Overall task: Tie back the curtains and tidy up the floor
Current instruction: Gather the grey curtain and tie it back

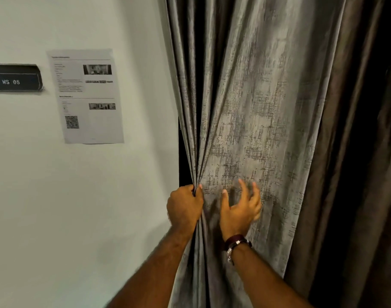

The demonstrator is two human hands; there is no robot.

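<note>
At the left edge of the frame, a dark nameplate (13,78) on the white wall (56,196) reads "WS 05" in pale letters. Just right of it, in the upper left, a printed paper sheet (86,96) is stuck to the wall; it carries a QR code (72,122) in its lower left part, but its lines of print are too small and blurred to read.

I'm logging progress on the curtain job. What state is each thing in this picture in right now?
Grey curtain: hanging, its left edge bunched into folds, not tied back.
Left hand: fingers curled round the bunched folds.
Right hand: fingers spread, blurred, in front of the fabric, holding nothing.
Dark curtain: hanging loose.
Printed sheet: stuck flat on the wall.
Sign: mounted on the wall, reads WS 05.
</note>
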